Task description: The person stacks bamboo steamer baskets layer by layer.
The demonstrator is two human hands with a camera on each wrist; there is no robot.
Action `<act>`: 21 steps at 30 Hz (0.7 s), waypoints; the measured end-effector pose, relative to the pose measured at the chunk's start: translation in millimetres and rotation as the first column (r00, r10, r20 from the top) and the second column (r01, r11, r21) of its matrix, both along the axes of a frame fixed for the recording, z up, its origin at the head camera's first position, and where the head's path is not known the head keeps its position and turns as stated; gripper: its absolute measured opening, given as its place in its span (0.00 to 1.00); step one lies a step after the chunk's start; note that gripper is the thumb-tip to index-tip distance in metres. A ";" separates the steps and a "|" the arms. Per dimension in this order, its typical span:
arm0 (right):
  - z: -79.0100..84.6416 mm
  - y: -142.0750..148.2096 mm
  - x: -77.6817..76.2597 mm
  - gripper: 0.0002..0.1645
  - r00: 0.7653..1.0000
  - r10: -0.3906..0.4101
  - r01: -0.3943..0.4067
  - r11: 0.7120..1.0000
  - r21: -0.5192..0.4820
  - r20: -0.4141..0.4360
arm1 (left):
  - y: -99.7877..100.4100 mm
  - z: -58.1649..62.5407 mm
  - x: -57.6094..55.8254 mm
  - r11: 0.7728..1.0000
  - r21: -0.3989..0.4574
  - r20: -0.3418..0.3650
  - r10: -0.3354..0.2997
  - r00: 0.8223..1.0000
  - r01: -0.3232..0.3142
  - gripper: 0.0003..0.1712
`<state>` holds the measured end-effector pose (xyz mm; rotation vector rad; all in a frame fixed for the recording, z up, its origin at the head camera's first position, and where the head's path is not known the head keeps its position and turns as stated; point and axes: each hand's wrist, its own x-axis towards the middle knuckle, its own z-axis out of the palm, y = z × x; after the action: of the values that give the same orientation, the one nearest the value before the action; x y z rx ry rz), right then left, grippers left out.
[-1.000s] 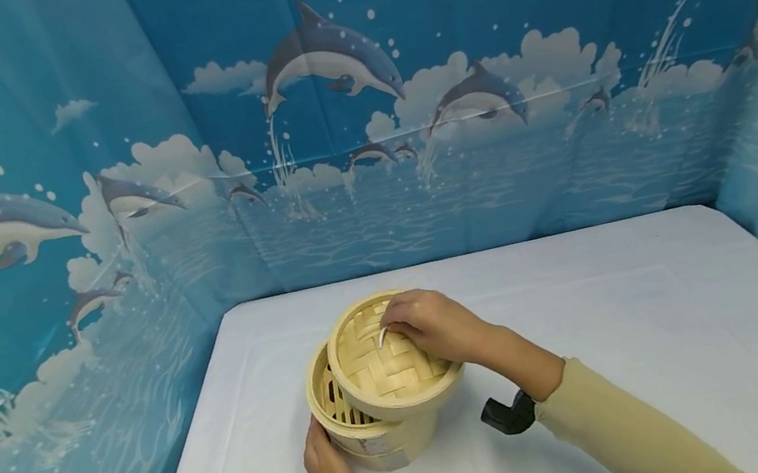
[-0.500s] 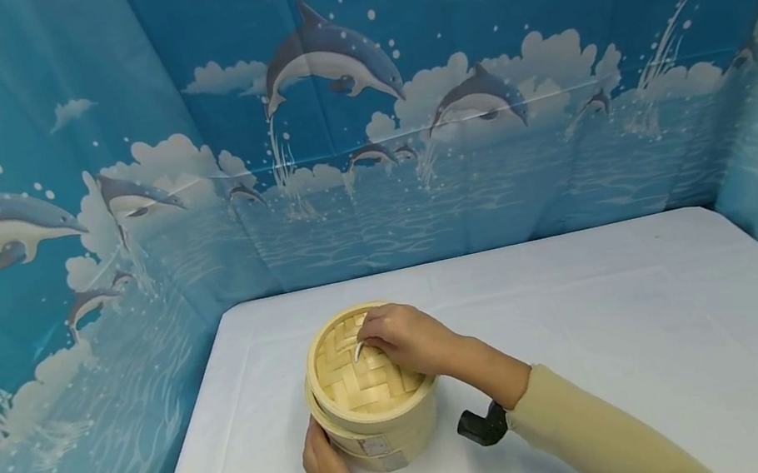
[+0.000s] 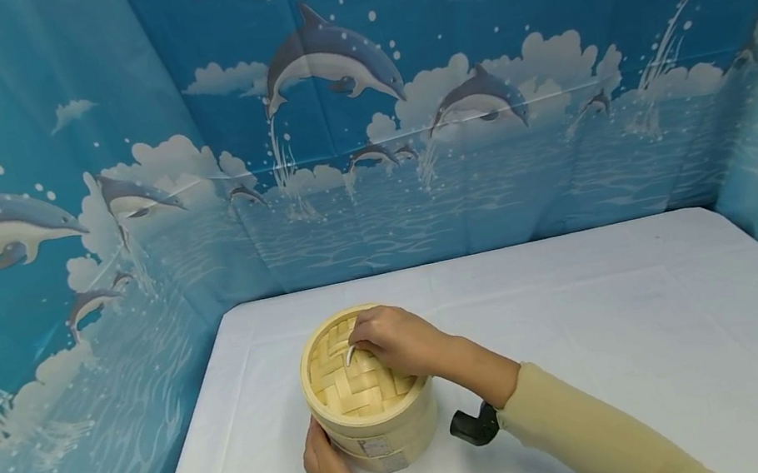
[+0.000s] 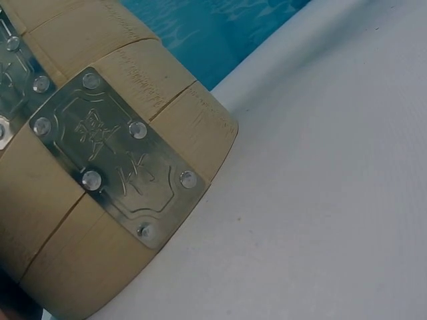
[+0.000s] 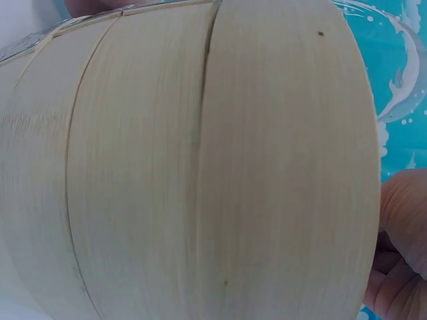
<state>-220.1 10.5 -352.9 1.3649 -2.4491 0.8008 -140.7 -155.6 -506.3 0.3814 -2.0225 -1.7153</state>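
Note:
A round bamboo steamer stands on the white table, its woven lid lying level on top. My right hand pinches the small pale handle in the middle of the lid. Against the steamer's lower left side, my left hand holds the wall; part of its fingers is hidden behind it. Close up in the left wrist view, a riveted metal plate shows on the steamer wall. The right wrist view is filled by the lid's side band and the tiers below, with my curled right fingers at the edge.
The white table stretches to the right and behind the steamer. A curtain printed with dolphins encloses the table's back and sides. A black wrist camera mount sticks out under my right forearm, near the steamer.
My right hand has moved the lid left and down from its tilted, offset position, so it now covers the slatted inside of the steamer. The left hand has stayed in place.

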 end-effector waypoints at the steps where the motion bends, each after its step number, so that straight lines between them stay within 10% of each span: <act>1: 0.5 -0.6 0.1 0.07 1.000 0.000 0.000 1.000 0.003 0.002 | 0.1 -0.2 -0.1 1.000 -0.001 0.001 0.003 1.000 -0.003 0.28; 21: 0.9 -5.2 0.7 0.07 0.999 0.002 0.000 0.999 0.045 -0.033 | -1.5 -1.3 -0.5 1.000 -0.017 -0.019 0.000 1.000 -0.001 0.27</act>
<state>-219.3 5.3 -352.0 1.3838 -2.4561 0.7215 -141.3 -157.1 -507.7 0.3583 -2.0215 -1.6944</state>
